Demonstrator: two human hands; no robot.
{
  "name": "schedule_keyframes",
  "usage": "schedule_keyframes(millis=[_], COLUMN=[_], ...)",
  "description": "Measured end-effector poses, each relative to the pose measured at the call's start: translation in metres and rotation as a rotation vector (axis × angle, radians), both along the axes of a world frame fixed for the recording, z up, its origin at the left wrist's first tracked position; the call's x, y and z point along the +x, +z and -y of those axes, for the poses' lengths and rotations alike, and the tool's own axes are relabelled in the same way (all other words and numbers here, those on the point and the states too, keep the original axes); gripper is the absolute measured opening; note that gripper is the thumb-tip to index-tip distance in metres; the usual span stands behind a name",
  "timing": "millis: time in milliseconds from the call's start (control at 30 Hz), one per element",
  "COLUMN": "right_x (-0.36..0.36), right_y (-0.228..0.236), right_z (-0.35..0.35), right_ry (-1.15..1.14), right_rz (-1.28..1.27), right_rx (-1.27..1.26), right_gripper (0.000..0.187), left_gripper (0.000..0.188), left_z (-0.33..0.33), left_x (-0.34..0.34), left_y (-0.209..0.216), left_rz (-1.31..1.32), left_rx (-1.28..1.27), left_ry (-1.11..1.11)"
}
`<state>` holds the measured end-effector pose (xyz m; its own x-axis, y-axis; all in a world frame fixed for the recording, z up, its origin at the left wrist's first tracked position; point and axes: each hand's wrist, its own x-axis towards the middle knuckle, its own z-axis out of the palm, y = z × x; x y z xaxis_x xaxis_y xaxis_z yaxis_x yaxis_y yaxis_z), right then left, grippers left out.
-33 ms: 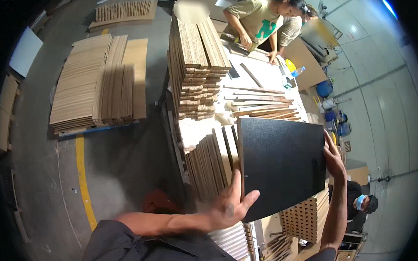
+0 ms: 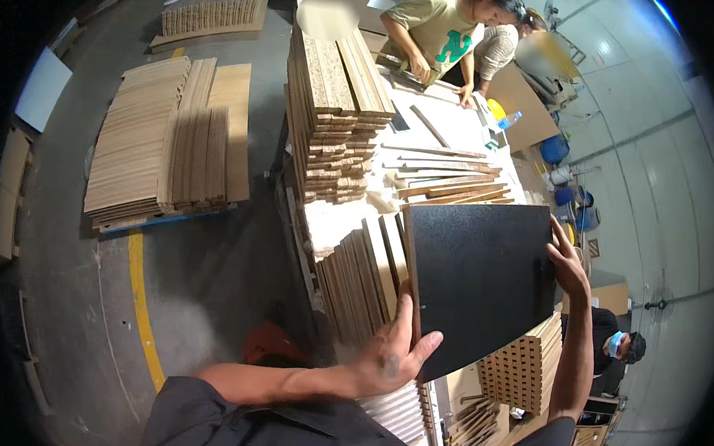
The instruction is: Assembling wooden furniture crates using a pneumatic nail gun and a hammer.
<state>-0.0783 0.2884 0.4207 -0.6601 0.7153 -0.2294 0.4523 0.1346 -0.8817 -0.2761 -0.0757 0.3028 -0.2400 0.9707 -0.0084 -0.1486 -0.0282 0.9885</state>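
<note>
Between my hands stands a black board [image 2: 482,288], flat and rectangular, with a thin brown edge on its left side. My left hand [image 2: 395,352] is closed on that lower left edge, its thumb spread toward the black face. At the upper right edge, my right hand [image 2: 567,256] grips the same board, some of its fingers hidden behind it. Just left of the board, a row of upright panels [image 2: 358,279] leans together on the table, close by my left fingers.
A tall stack of wooden strips [image 2: 338,103] rises on the white table [image 2: 421,118]. Loose dark strips [image 2: 447,175] lie beyond the board. Across the table a co-worker [image 2: 441,35] handles a tool. Floor stacks of boards [image 2: 149,142] stand at left; slotted panels [image 2: 518,369] at lower right.
The black board and both my hands have shifted very slightly left. My hold on it looks the same.
</note>
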Motion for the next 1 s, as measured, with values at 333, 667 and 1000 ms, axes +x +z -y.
schedule_keyframes(millis=[333, 667, 1000], right_x=[-0.054, -0.003, -0.027], right_y=[-0.074, -0.123, -0.344], right_z=[-0.025, 0.068, 0.338], right_ry=[0.316, -0.681, -1.848], right_rz=[0.595, 0.009, 0.065], right_rx=[0.501, 0.601, 0.318], right_gripper=[0.077, 0.052, 0.026], left_gripper=[0.039, 0.045, 0.07], left_z=[0.015, -0.167, -0.317], left_x=[-0.084, -0.212, -0.144], left_y=[-0.004, -0.104, -0.251], left_rz=[-0.356, 0.089, 0.073], left_rx=[-0.359, -0.028, -0.312], left_ry=[0.016, -0.022, -0.628])
